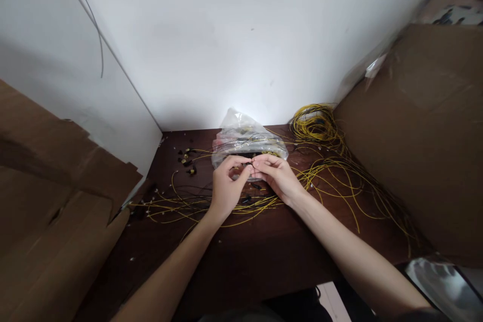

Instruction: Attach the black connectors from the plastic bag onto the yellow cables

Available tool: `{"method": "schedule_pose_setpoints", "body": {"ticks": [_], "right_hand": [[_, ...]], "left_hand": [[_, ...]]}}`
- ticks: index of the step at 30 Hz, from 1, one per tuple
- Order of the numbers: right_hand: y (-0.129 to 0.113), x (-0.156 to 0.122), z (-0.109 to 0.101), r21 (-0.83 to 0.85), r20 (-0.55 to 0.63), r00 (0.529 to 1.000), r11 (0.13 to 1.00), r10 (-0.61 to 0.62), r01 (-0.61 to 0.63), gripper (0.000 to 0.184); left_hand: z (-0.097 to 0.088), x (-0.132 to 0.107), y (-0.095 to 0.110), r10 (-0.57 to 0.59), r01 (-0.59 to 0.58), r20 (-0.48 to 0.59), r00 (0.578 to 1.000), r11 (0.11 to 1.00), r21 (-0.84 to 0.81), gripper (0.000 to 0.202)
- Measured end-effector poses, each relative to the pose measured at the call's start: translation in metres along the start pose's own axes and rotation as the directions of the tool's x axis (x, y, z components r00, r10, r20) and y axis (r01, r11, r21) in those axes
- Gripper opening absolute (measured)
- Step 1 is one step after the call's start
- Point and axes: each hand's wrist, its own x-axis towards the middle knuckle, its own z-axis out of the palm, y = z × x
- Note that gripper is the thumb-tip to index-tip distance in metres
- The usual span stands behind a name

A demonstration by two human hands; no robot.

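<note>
My left hand [227, 183] and my right hand [277, 175] meet fingertip to fingertip over the middle of the table. Both are closed in a pinch around something small and dark, perhaps a thin black wire end, mostly hidden by the fingers. Just behind them lies a clear plastic bag [241, 131] with small dark and yellow parts in it. Yellow and black wires [260, 206] run across the table beneath my hands. Small black connectors [247, 199] lie among these wires, close under my fingers.
A coil of yellow wire [313, 123] sits at the back right, and more loose yellow wires [350, 171] spread beside it. Several black-and-yellow parts [191, 171] lie on the left. Cardboard boxes stand at the left [56, 186] and right [411, 136], with a white wall [241, 45] behind.
</note>
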Motion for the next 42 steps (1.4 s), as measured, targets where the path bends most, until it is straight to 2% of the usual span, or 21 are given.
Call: {"method": "schedule_pose_setpoints", "body": {"ticks": [5, 13, 18, 23, 34, 39, 42], "right_hand": [[-0.001, -0.002, -0.001, -0.083, -0.013, 1.000, 0.996, -0.020, 0.019, 0.015], [0.002, 0.000, -0.001, -0.180, -0.026, 0.994, 0.978, -0.109, 0.103, 0.025], [0.003, 0.000, -0.001, -0.318, 0.011, 0.988, 0.936, -0.155, 0.150, 0.018], [0.001, -0.002, 0.002, -0.406, 0.007, 0.981, 0.896, -0.196, 0.181, 0.020], [0.002, -0.001, -0.002, -0.478, 0.020, 0.974, 0.853, -0.227, 0.209, 0.019], [0.003, -0.001, -0.003, -0.539, 0.061, 0.951, 0.792, -0.302, 0.286, 0.015], [0.004, -0.001, -0.004, -0.545, 0.072, 0.948, 0.784, -0.310, 0.298, 0.014]], "left_hand": [[-0.005, 0.001, -0.001, -0.004, 0.003, -0.022, 1.000, 0.999, -0.037, 0.015], [-0.017, 0.005, -0.008, 0.086, -0.087, 0.018, 0.996, 0.952, 0.294, 0.024], [-0.016, 0.004, -0.005, 0.128, -0.121, 0.010, 0.992, 0.907, 0.403, 0.015], [-0.015, 0.002, -0.003, 0.171, -0.184, 0.068, 0.983, 0.901, 0.392, 0.018], [-0.014, 0.001, -0.004, 0.182, -0.196, 0.073, 0.981, 0.903, 0.381, 0.018], [-0.013, 0.000, -0.006, 0.200, -0.219, 0.090, 0.976, 0.895, 0.389, 0.018], [-0.014, 0.000, -0.006, 0.214, -0.238, 0.103, 0.971, 0.885, 0.401, 0.018]]}}
